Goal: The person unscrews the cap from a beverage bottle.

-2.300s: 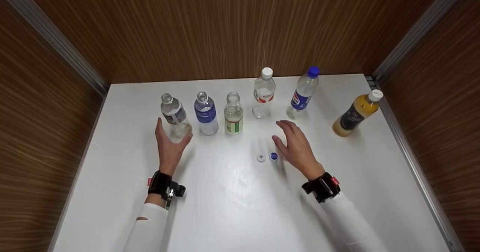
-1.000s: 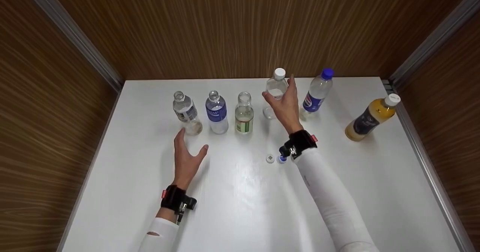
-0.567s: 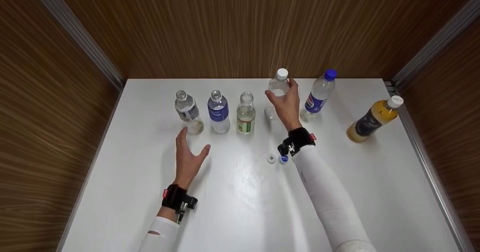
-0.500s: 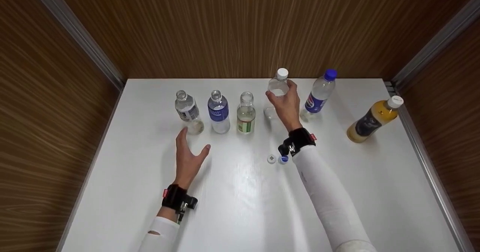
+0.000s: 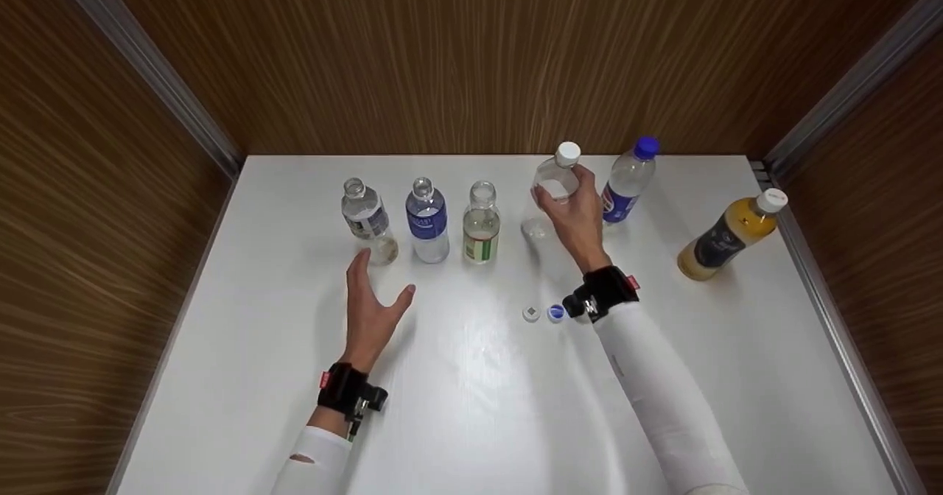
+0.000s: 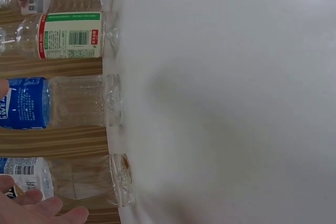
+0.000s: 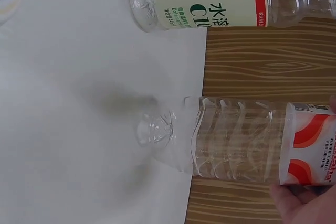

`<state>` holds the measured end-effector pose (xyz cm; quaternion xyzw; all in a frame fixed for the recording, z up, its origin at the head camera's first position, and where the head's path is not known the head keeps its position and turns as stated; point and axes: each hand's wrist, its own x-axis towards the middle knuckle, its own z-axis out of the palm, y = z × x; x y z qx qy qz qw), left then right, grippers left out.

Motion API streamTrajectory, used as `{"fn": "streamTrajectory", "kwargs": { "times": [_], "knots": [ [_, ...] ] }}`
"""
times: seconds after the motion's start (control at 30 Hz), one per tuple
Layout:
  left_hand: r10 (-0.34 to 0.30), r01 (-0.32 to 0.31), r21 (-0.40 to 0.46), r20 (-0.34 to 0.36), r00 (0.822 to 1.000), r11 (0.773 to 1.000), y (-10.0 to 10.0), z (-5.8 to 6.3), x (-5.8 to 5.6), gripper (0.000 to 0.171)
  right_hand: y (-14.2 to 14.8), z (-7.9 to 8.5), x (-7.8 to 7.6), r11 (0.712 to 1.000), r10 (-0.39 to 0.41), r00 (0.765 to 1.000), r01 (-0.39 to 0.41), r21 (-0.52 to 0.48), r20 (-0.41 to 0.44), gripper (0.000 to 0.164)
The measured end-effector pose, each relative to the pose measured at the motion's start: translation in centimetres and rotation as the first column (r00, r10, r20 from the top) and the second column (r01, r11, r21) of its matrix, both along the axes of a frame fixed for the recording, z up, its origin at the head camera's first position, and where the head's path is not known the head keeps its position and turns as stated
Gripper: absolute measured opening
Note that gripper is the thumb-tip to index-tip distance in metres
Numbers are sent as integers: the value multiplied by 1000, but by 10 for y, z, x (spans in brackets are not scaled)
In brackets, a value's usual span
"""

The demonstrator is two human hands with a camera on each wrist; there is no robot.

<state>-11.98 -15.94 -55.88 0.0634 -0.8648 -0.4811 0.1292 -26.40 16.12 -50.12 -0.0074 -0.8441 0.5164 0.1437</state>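
white-capped bottle (image 5: 557, 182): head view. clear plastic, at the back of the table (image 5: 471, 392), between the green-label bottle (image 5: 481, 237) and the blue-capped bottle (image 5: 632, 178). in the last half second its top has shifted towards the blue-capped bottle. i cannot tell whether its base has left the table.
right hand (image 5: 580, 219): head view. a second ago thumb and fingers were spread around the white-capped bottle; now they have drawn in and grip its upper body. the work seems to have passed from reaching to moving it.
left hand (image 5: 370, 318): head view. thumb and fingers wide apart, holding nothing, in front of the grey-label bottle (image 5: 367, 219); it has barely moved.
loose caps: head view. a white one (image 5: 531, 314) and a blue one (image 5: 556, 313), side by side near the right wrist.
left fingers (image 6: 47, 208): left wrist view, tipped sideways. they overlap the grey-label bottle; touch is unclear.
red-and-white label (image 7: 310, 145): right wrist view. right-hand fingers press its edge; the rest of the grip lies out of the picture.
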Motion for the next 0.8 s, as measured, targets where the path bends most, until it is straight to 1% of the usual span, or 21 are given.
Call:
{"fn": "streamTrajectory", "kwargs": {
  "times": [0.1,0.2,0.3,0.47,0.57,0.63,0.73,0.8],
  "knots": [
    [-15,15,-10,5,1000,1000,3,2,1,97,9,2,9,1000,13,999,-14,-2,-49,76],
    [-32,32,-23,-5,999,999,6,3,1,98,19,5,20,1000,22,996,-23,-8,-91,72],
    [-55,53,-42,-24,998,998,9,4,2,101,25,9,33,999,36,995,-39,-29,-95,70],
    [-120,116,-62,-65,991,991,18,5,4,104,27,15,55,991,87,990,-98,-94,-111,71],
    [-181,177,-58,-72,981,982,27,4,6,109,26,18,66,983,117,985,-133,-130,-127,71],
    [-229,224,-71,-67,971,972,34,3,7,113,25,19,73,978,128,984,-146,-148,-125,71],
    [-295,289,-92,-71,953,953,44,2,7,119,22,20,81,970,151,983,-167,-178,-102,71],
    [-324,315,-107,-77,943,943,51,2,7,122,19,21,86,965,162,983,-176,-193,-84,71]
  ]
}}
